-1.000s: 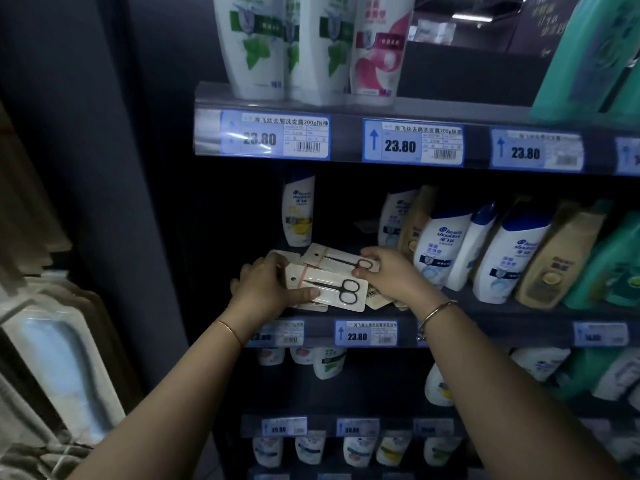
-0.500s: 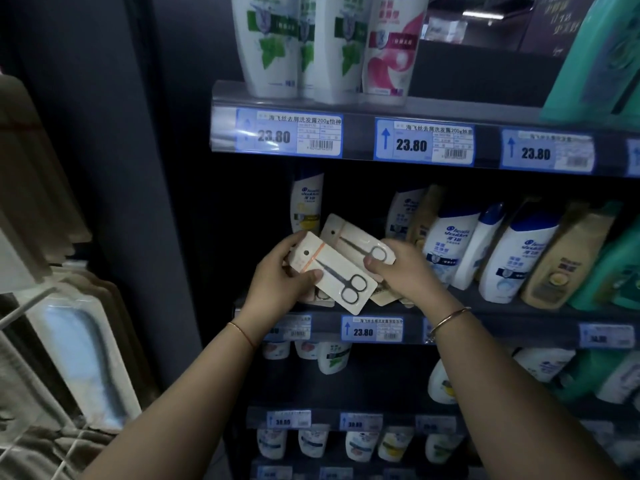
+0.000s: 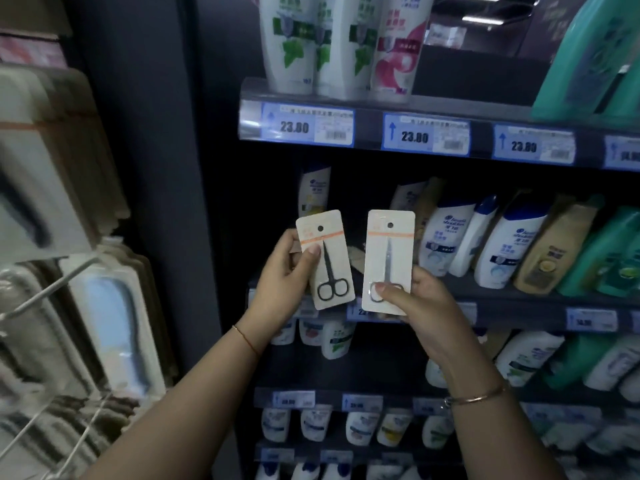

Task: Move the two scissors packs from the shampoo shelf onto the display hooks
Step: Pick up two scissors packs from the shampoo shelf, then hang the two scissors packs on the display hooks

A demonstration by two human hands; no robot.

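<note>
Shampoo shelves (image 3: 519, 299) fill the dim background, and on the left we see blurred hanging goods and wire display hooks (image 3: 52, 289) that are hard to make out. We count two scissors packs: our left hand (image 3: 280, 282) grips one scissors pack (image 3: 327, 261) by its edge, and our right hand (image 3: 415, 299) pinches the other pack (image 3: 388, 261), its thumb hiding the handles. Half a second ago both lay overlapped and tilted by the shelf; now they stand upright, apart, in front of it.

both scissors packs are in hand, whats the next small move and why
Probably swing the left hand leftward, carrying its scissors pack toward the wire display hook. Both packs are off the shelf and upright, hang holes on top; the right hand holds the other pack farther away.
</note>
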